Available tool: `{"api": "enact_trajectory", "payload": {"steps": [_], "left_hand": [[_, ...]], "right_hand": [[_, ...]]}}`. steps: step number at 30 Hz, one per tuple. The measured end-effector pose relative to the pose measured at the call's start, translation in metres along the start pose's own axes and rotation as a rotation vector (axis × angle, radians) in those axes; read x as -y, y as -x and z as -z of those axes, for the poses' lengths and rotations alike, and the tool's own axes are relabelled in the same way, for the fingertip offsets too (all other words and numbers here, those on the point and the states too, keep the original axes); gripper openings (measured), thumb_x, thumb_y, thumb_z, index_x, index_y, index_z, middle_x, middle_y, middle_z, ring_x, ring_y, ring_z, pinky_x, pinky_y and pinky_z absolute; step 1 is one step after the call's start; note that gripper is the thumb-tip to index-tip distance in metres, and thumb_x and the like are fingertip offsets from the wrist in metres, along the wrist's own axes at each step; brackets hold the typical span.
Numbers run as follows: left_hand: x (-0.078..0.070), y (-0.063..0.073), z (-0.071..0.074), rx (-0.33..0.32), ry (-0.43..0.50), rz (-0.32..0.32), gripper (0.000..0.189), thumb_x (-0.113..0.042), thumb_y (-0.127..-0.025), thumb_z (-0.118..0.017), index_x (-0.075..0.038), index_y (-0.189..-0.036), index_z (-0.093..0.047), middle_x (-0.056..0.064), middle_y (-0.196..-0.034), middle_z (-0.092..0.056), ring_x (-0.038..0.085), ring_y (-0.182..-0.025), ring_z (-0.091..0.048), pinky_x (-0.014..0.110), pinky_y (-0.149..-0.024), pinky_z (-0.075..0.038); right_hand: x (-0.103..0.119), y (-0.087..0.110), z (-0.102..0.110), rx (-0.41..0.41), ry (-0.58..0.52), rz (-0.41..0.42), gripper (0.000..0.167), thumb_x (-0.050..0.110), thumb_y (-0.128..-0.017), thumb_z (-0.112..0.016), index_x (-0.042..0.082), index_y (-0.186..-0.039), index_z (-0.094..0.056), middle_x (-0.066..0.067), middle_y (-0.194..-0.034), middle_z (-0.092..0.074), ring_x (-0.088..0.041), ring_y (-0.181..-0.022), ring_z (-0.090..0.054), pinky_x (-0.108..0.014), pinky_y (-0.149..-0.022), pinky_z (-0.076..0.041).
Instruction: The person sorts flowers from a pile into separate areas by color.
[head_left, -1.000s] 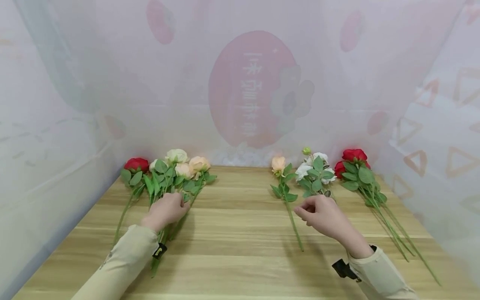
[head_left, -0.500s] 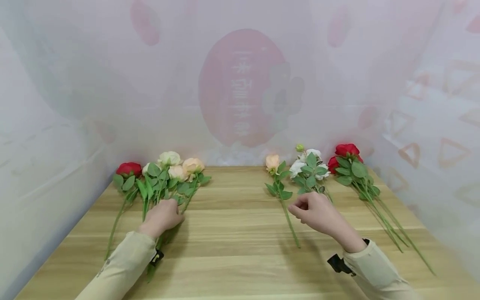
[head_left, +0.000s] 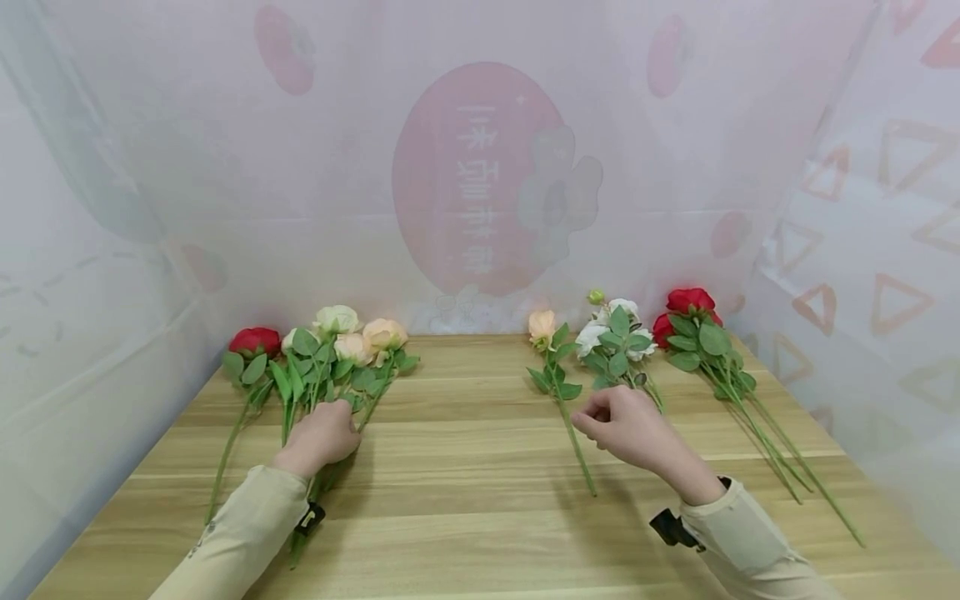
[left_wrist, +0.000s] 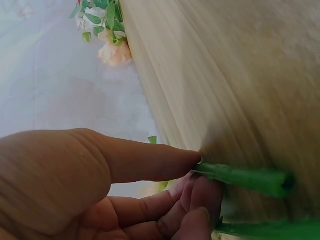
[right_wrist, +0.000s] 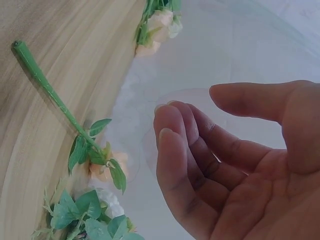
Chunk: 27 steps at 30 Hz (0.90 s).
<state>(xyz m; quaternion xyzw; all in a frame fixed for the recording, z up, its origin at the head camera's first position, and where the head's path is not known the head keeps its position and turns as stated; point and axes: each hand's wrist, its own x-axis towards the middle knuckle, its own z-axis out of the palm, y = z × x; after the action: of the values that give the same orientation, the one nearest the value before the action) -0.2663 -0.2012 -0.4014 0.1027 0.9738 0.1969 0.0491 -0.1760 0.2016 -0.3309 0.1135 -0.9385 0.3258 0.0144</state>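
Observation:
In the head view my left hand [head_left: 318,437] is over the stems of the left flower group, below the cream roses [head_left: 336,320] and peach roses [head_left: 385,334]. The left wrist view shows its thumb and fingers pinching a green stem [left_wrist: 250,180]; which bloom it belongs to I cannot tell. A second green stem [left_wrist: 275,230] lies beside it. My right hand [head_left: 630,429] hovers near a single peach rose [head_left: 542,326] and the white flowers [head_left: 591,338]. Its fingers are loosely bent, with a gap to the thumb and nothing between, as the right wrist view shows.
A red rose [head_left: 255,342] lies at the far left of the wooden table [head_left: 465,467]. Red roses [head_left: 690,302] with long stems lie at the right. Pale printed curtains [head_left: 315,167] stand behind and on both sides.
The head view has shifted, so the scene sits further left in it. My left hand has drawn slightly back towards me; the right hand stays about the same over the table.

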Motion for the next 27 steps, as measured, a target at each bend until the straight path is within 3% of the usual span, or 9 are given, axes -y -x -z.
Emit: {"api": "enact_trajectory", "payload": {"steps": [6, 14, 18, 24, 27], "left_hand": [[0.002, 0.000, 0.001, 0.017, 0.025, -0.015, 0.033, 0.004, -0.078, -0.049, -0.017, -0.058, -0.032, -0.004, -0.057, -0.017, 0.013, -0.051, -0.015, 0.028, -0.047, -0.021], [-0.001, 0.002, 0.005, -0.011, 0.086, -0.088, 0.036, 0.004, -0.076, -0.046, -0.019, -0.056, -0.027, -0.006, -0.054, -0.015, 0.011, -0.050, -0.015, 0.027, -0.047, -0.021], [-0.004, 0.001, 0.006, -0.007, 0.129, -0.096, 0.037, 0.005, -0.076, -0.045, -0.019, -0.055, -0.025, -0.007, -0.051, -0.015, 0.010, -0.048, -0.014, 0.026, -0.048, -0.020], [-0.009, -0.001, 0.005, -0.015, 0.241, -0.116, 0.045, -0.004, -0.091, -0.054, -0.017, -0.054, -0.031, -0.007, -0.047, -0.022, 0.009, -0.042, -0.024, 0.025, -0.046, -0.024], [-0.015, 0.001, 0.006, -0.030, 0.302, -0.127, 0.040, -0.008, -0.094, -0.057, -0.014, -0.057, -0.042, -0.006, -0.049, -0.033, 0.009, -0.043, -0.036, 0.025, -0.046, -0.030]], "right_hand": [[0.001, 0.000, -0.001, -0.002, 0.017, -0.003, 0.019, 0.020, -0.095, -0.066, 0.015, -0.078, -0.069, 0.002, -0.062, -0.059, -0.016, -0.054, -0.057, -0.035, -0.056, -0.046], [0.000, 0.000, -0.003, -0.005, 0.023, 0.002, 0.019, 0.020, -0.095, -0.066, 0.015, -0.077, -0.069, 0.002, -0.062, -0.060, -0.016, -0.055, -0.058, -0.035, -0.056, -0.046], [0.000, 0.000, -0.003, -0.003, 0.026, -0.002, 0.019, 0.021, -0.095, -0.066, 0.015, -0.077, -0.069, 0.002, -0.062, -0.060, -0.018, -0.056, -0.059, -0.035, -0.056, -0.046], [0.000, -0.001, -0.004, -0.007, 0.032, 0.004, 0.019, 0.021, -0.094, -0.066, 0.015, -0.076, -0.069, 0.003, -0.061, -0.059, -0.016, -0.055, -0.058, -0.035, -0.056, -0.046], [0.000, -0.001, -0.005, -0.003, 0.033, 0.003, 0.019, 0.021, -0.094, -0.066, 0.015, -0.077, -0.069, 0.003, -0.062, -0.060, -0.016, -0.055, -0.059, -0.035, -0.056, -0.047]]}}
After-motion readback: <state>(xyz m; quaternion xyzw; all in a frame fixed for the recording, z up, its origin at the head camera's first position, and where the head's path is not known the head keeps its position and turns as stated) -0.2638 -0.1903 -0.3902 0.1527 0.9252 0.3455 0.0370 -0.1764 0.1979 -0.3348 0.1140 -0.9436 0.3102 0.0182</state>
